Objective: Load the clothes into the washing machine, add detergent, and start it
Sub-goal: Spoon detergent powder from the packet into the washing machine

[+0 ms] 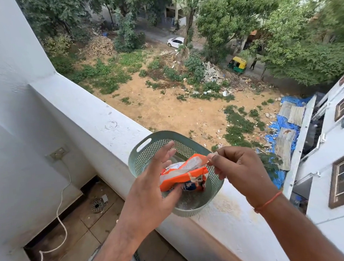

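An orange and white detergent packet (183, 174) is held over a small grey-green perforated basket (147, 147) that stands on the white balcony ledge (107, 124). My left hand (151, 187) supports the packet from the left, thumb under it and fingers spread above. My right hand (237, 166) pinches the packet's upper right corner between thumb and fingers. An orange thread circles my right wrist. No washing machine or clothes appear in view.
A wall socket (59, 154) sits on the left wall with a white cord (61, 206) trailing down to the tiled balcony floor, where a round drain (97, 205) lies. Beyond the ledge is a long drop to a dirt lot with trees.
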